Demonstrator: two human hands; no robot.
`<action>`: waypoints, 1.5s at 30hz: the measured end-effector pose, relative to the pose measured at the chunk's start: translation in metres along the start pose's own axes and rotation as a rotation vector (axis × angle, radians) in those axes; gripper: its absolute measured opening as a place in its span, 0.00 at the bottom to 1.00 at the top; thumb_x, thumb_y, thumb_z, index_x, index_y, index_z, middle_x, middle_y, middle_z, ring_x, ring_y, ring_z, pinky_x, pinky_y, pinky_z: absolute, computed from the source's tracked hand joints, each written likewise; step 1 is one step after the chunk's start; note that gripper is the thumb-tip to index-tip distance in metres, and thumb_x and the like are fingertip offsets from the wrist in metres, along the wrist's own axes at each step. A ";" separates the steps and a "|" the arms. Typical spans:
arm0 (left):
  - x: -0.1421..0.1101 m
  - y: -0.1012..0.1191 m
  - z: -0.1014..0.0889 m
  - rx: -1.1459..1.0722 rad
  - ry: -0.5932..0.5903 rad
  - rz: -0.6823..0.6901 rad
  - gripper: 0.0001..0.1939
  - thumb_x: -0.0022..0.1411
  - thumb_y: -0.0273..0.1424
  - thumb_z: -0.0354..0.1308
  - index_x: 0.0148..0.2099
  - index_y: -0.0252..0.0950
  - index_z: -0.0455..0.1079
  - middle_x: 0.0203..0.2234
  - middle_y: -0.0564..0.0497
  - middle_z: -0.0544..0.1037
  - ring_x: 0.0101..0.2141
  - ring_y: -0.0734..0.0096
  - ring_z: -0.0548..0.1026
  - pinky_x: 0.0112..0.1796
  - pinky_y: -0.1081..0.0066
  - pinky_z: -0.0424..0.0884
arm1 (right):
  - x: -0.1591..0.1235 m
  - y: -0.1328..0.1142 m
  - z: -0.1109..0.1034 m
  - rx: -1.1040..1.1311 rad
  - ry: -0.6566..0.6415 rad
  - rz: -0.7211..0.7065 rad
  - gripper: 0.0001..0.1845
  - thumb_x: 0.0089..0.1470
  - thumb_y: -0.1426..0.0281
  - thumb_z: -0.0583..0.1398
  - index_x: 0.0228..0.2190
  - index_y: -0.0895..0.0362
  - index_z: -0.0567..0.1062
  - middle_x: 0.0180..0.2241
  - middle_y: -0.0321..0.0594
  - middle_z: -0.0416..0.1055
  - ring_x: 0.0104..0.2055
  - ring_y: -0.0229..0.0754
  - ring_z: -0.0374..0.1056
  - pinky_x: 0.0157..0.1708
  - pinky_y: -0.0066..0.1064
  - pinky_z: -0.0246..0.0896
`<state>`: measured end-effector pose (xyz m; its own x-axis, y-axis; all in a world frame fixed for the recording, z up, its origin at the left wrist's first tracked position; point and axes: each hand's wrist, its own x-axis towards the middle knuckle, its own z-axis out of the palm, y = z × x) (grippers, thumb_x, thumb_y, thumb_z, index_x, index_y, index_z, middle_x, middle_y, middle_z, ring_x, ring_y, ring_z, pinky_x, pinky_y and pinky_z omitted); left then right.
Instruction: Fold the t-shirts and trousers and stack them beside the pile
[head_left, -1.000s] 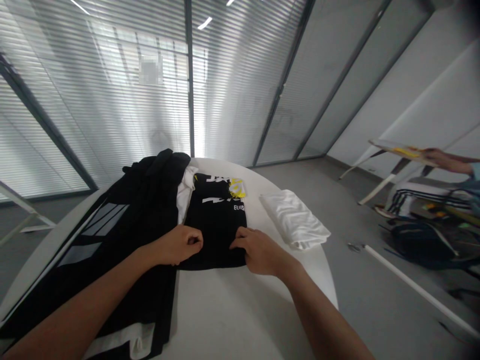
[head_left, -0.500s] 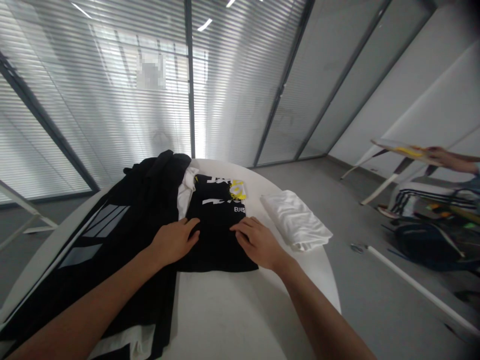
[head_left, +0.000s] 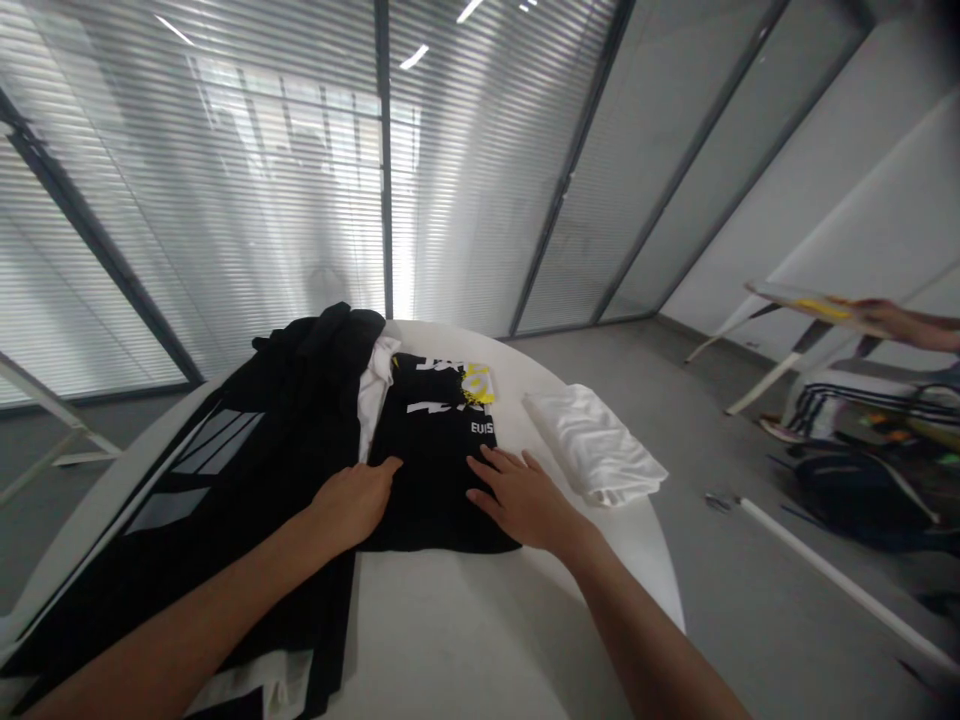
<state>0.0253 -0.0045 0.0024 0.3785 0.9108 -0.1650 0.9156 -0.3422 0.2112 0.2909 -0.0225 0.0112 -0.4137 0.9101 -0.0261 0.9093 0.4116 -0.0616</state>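
Observation:
A folded black T-shirt (head_left: 435,490) with white lettering and a yellow print lies on the white round table (head_left: 465,630). At its left edge my left hand (head_left: 356,505) is closed, fingers curled down at the cloth and largely hidden. My right hand (head_left: 529,500) rests on the shirt's right side, fingers spread and holding nothing. To the left, a heap of black clothing (head_left: 292,430) with grey patches is spread out under my left forearm. White cloth (head_left: 375,385) shows between the heap and the shirt. Right of the shirt sits a folded white garment (head_left: 596,440).
Glass partitions with blinds (head_left: 480,180) stand behind the table. At the far right, another person's hand (head_left: 892,320) is over a second table (head_left: 780,296). A dark bag (head_left: 855,490) and a white pole (head_left: 840,580) are on the floor there.
My right hand's fingers have spread from a more bent pose. My left hand has drawn slightly nearer and its fingers have closed. The folded shirt keeps its place.

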 end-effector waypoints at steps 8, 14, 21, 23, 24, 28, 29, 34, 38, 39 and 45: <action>-0.012 0.017 -0.009 0.160 0.068 -0.159 0.27 0.68 0.39 0.43 0.65 0.34 0.57 0.33 0.36 0.80 0.34 0.48 0.80 0.33 0.58 0.72 | 0.010 -0.002 -0.004 -0.028 0.090 0.298 0.17 0.65 0.60 0.50 0.47 0.56 0.70 0.42 0.48 0.73 0.44 0.49 0.71 0.40 0.36 0.61; -0.018 0.024 -0.007 0.043 -0.029 -0.040 0.22 0.67 0.29 0.41 0.61 0.32 0.62 0.33 0.37 0.80 0.35 0.51 0.80 0.33 0.61 0.71 | 0.008 0.001 0.005 0.183 0.022 0.231 0.17 0.63 0.68 0.51 0.53 0.58 0.62 0.41 0.46 0.75 0.43 0.47 0.73 0.39 0.33 0.59; -0.019 0.017 -0.007 -0.120 -0.101 0.034 0.21 0.63 0.24 0.43 0.58 0.33 0.63 0.33 0.39 0.79 0.34 0.58 0.79 0.31 0.68 0.68 | 0.005 0.011 -0.003 0.281 -0.020 0.168 0.07 0.59 0.70 0.54 0.40 0.54 0.70 0.38 0.41 0.75 0.40 0.43 0.71 0.38 0.30 0.56; -0.023 0.017 -0.013 -0.152 -0.130 0.067 0.20 0.63 0.24 0.44 0.56 0.32 0.64 0.33 0.39 0.79 0.34 0.60 0.79 0.30 0.70 0.67 | 0.005 0.013 -0.007 0.287 -0.060 0.167 0.07 0.58 0.70 0.55 0.38 0.54 0.72 0.37 0.40 0.76 0.39 0.43 0.71 0.36 0.29 0.55; -0.026 0.017 -0.018 -0.168 -0.154 0.079 0.19 0.62 0.24 0.44 0.54 0.32 0.65 0.33 0.40 0.79 0.33 0.61 0.79 0.28 0.71 0.67 | 0.004 0.013 -0.010 0.294 -0.085 0.157 0.07 0.56 0.70 0.56 0.36 0.54 0.73 0.36 0.40 0.76 0.38 0.42 0.71 0.35 0.29 0.55; -0.036 0.016 -0.038 -0.207 -0.385 0.095 0.15 0.60 0.28 0.47 0.45 0.34 0.71 0.23 0.45 0.77 0.24 0.62 0.77 0.24 0.71 0.65 | -0.003 0.010 -0.020 0.338 -0.234 0.067 0.06 0.51 0.71 0.59 0.30 0.52 0.76 0.31 0.36 0.76 0.34 0.40 0.71 0.30 0.27 0.52; -0.036 0.017 -0.042 -0.197 -0.422 0.115 0.14 0.60 0.29 0.47 0.42 0.35 0.72 0.21 0.46 0.77 0.23 0.62 0.76 0.24 0.71 0.65 | -0.004 0.008 -0.022 0.340 -0.253 0.050 0.05 0.50 0.70 0.59 0.30 0.52 0.76 0.30 0.35 0.76 0.33 0.40 0.71 0.30 0.27 0.52; -0.026 0.018 -0.040 -0.012 -0.059 0.026 0.16 0.64 0.37 0.44 0.40 0.37 0.72 0.32 0.42 0.80 0.34 0.52 0.79 0.34 0.60 0.71 | 0.001 -0.001 -0.019 0.209 -0.049 0.148 0.10 0.59 0.62 0.55 0.37 0.52 0.74 0.33 0.38 0.76 0.35 0.44 0.72 0.31 0.31 0.52; -0.014 0.016 -0.021 0.074 0.023 -0.123 0.19 0.66 0.40 0.45 0.51 0.35 0.66 0.36 0.38 0.80 0.37 0.46 0.79 0.35 0.55 0.72 | 0.007 0.002 -0.007 0.159 -0.013 0.187 0.12 0.61 0.62 0.54 0.44 0.53 0.69 0.40 0.41 0.76 0.40 0.48 0.73 0.36 0.33 0.55; -0.013 0.015 -0.017 0.081 0.012 -0.115 0.19 0.65 0.39 0.46 0.52 0.34 0.65 0.36 0.37 0.80 0.38 0.46 0.79 0.35 0.55 0.72 | 0.007 0.004 -0.005 0.169 -0.023 0.175 0.12 0.61 0.62 0.54 0.45 0.53 0.68 0.41 0.42 0.76 0.42 0.48 0.73 0.37 0.33 0.55; -0.016 0.015 -0.012 0.037 -0.045 -0.068 0.18 0.65 0.33 0.46 0.55 0.32 0.63 0.36 0.37 0.80 0.38 0.47 0.79 0.36 0.57 0.73 | 0.000 0.007 -0.011 0.169 -0.096 0.221 0.16 0.61 0.61 0.53 0.48 0.54 0.66 0.40 0.46 0.76 0.42 0.53 0.73 0.36 0.35 0.56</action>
<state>0.0312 -0.0210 0.0200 0.3201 0.9212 -0.2213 0.9435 -0.2888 0.1626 0.2979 -0.0190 0.0213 -0.2165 0.9644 -0.1515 0.9606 0.1828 -0.2094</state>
